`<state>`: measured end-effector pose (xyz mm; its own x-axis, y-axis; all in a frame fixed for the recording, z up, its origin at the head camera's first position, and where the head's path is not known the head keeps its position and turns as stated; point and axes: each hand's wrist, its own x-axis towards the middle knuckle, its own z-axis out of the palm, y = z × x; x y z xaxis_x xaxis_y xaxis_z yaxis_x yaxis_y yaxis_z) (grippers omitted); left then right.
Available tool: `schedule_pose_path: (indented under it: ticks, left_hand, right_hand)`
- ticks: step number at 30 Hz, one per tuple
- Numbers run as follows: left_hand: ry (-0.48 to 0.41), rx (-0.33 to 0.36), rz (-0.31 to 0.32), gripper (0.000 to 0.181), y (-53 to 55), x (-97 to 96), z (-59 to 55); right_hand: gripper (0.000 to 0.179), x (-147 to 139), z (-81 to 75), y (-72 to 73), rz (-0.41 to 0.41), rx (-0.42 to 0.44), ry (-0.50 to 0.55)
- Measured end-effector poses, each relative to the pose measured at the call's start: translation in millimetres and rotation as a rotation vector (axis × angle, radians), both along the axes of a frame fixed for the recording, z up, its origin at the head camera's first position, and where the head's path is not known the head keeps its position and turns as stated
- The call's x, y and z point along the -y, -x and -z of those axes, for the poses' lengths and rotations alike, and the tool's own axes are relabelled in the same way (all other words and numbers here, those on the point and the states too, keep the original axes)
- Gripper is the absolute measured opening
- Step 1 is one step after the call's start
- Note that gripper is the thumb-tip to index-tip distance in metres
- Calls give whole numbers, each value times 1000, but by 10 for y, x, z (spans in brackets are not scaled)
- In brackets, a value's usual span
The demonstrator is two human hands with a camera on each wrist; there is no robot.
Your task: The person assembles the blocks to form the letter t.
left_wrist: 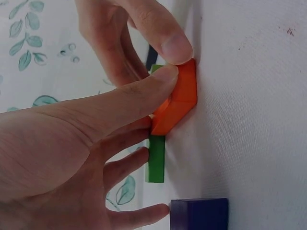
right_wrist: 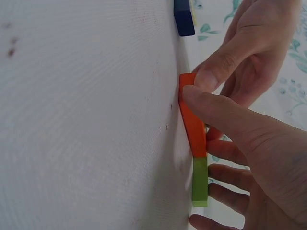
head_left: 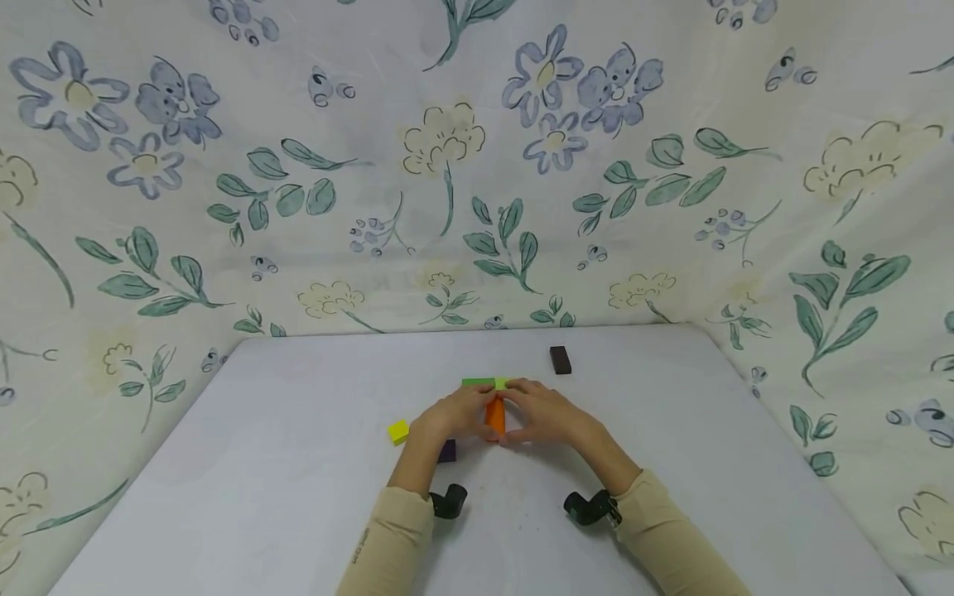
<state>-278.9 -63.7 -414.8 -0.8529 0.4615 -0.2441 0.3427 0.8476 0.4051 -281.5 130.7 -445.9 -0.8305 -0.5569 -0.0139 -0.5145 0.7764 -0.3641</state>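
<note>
An orange block (head_left: 495, 418) lies on the white table between the two hands. My left hand (head_left: 464, 412) holds it from the left, its thumb on the orange side in the left wrist view. From the right, my right hand (head_left: 544, 412) grips the same block, thumb close to the left thumb. Against the far end of the orange block are a darker green block (left_wrist: 156, 160) on the left and a light green block (right_wrist: 200, 182) on the right. Fingers partly hide all three. A dark blue block (left_wrist: 199, 214) sits near the left little finger.
A yellow block (head_left: 398, 431) lies left of the left wrist. Farther back on the right is a dark brown block (head_left: 561, 360). Flower-patterned cloth (head_left: 447, 273) hangs behind the table (head_left: 298, 497). A black camera mount (head_left: 450, 502) sticks out from the left wrist.
</note>
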Motion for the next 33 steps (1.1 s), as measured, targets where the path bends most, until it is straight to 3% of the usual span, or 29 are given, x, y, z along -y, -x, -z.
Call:
schedule_pose_path:
  ticks: [10, 22, 33]
  left_hand:
    - [-11, -7, 3, 74, 8, -12, -1]
    - [36, -7, 8, 74, 29, -28, -42]
    - [36, 4, -4, 76, 26, -7, 1]
  right_hand:
    - [78, -21, -6, 25, 11, 9, -7]
    - [79, -18, -24, 22, 18, 29, 22]
    - [78, -30, -46, 50, -11, 74, 30]
